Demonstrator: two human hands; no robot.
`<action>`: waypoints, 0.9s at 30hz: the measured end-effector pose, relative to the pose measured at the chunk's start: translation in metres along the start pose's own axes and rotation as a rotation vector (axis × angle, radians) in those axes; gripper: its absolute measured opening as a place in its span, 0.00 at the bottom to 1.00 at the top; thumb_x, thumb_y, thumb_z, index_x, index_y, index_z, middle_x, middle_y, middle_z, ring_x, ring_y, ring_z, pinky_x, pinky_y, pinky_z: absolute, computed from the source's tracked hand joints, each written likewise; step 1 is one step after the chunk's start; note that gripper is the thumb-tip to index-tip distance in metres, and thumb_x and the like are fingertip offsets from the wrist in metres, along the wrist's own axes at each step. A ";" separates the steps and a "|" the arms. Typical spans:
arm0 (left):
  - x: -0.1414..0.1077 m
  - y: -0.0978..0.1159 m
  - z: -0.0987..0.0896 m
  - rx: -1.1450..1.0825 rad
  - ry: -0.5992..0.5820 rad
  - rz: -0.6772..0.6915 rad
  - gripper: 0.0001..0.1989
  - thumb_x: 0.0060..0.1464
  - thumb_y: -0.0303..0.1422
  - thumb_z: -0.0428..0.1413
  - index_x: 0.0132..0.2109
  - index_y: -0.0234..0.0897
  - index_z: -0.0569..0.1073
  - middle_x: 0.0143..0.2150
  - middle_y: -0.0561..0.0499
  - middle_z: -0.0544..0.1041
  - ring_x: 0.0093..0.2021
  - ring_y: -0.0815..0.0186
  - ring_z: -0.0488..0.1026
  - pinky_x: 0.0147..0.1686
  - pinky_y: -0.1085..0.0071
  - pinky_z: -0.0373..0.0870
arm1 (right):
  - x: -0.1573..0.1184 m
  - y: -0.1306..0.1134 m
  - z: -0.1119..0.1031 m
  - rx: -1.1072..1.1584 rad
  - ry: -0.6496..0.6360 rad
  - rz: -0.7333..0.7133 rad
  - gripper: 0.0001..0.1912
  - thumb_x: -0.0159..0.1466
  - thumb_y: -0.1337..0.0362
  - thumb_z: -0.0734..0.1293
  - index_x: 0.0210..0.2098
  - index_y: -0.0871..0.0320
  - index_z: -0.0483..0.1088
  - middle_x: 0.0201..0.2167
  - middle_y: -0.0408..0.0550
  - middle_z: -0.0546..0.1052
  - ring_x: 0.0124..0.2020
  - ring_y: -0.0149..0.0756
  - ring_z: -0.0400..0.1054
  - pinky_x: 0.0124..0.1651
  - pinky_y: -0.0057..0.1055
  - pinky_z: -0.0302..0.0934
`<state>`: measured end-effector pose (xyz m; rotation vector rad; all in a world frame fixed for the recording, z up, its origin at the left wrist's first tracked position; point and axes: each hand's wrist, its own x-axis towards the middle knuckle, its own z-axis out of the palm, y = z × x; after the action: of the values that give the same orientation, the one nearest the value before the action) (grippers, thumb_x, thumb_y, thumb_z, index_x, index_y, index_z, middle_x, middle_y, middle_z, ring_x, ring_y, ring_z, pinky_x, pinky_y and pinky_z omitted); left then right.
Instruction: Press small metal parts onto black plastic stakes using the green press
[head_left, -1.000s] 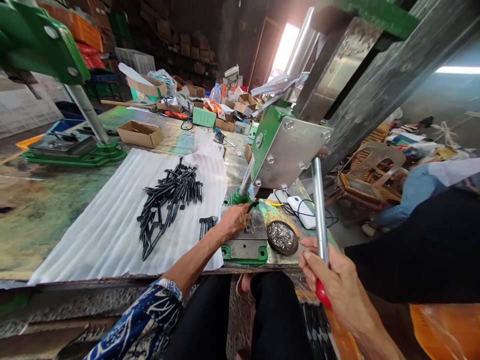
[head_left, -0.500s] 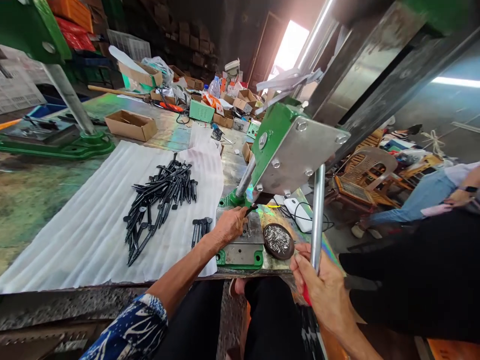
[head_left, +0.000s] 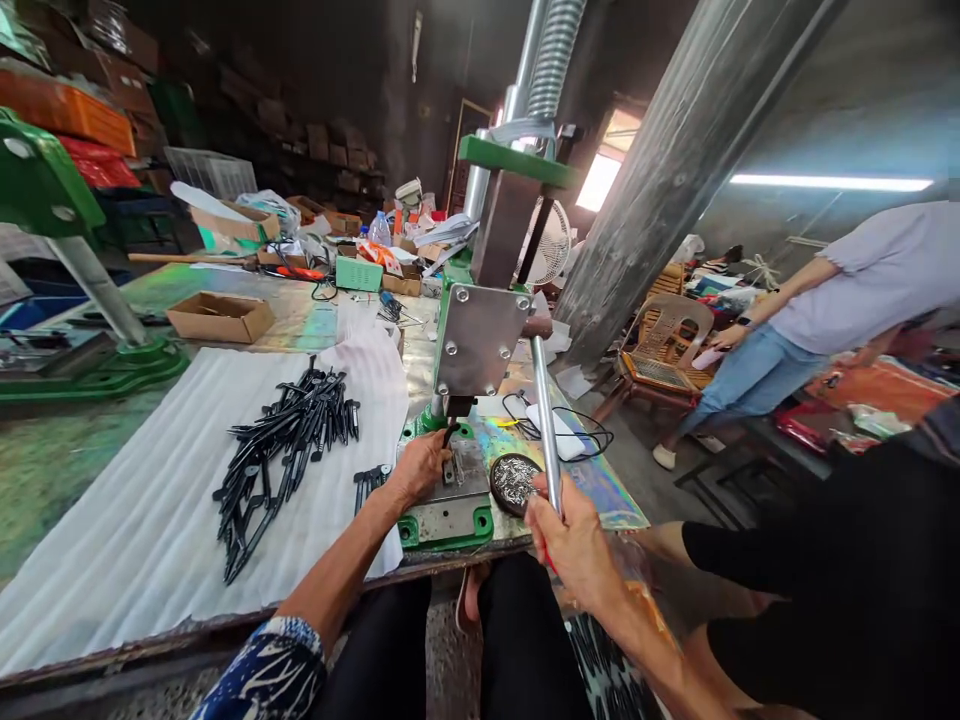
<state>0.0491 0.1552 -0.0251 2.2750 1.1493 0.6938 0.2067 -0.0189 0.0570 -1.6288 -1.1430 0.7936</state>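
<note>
Press base point(head_left: 445, 522): my clock's centre, 6 toward the sitter.
Left hand point(head_left: 421, 468): base's 10 o'clock edge, fingertips pinching one black part point(head_left: 451, 434).
Black part: 12 o'clock, just below the ram point(head_left: 460, 405); can't tell from here if they touch.
Right hand point(head_left: 576, 535): 4 o'clock, fingers clenched round the lever point(head_left: 544, 415), low end.
Dish point(head_left: 516, 484): 3 o'clock, next to base, full of small silver bits.
Pile point(head_left: 289, 450): 9 o'clock, black parts on white sheet point(head_left: 142, 540).
Co-worker point(head_left: 862, 275): 2 o'clock, standing.
</note>
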 end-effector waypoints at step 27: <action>0.001 -0.013 0.005 -0.060 0.075 0.043 0.04 0.53 0.29 0.44 0.33 0.41 0.61 0.34 0.46 0.75 0.36 0.60 0.74 0.40 0.65 0.69 | -0.024 -0.043 -0.026 0.031 -0.099 0.084 0.14 0.62 0.50 0.58 0.36 0.54 0.59 0.26 0.43 0.67 0.17 0.28 0.55 0.15 0.24 0.54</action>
<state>0.0453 0.1619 -0.0361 2.2462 1.1013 0.8255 0.2078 -0.0456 0.1059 -1.6361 -1.1313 0.9505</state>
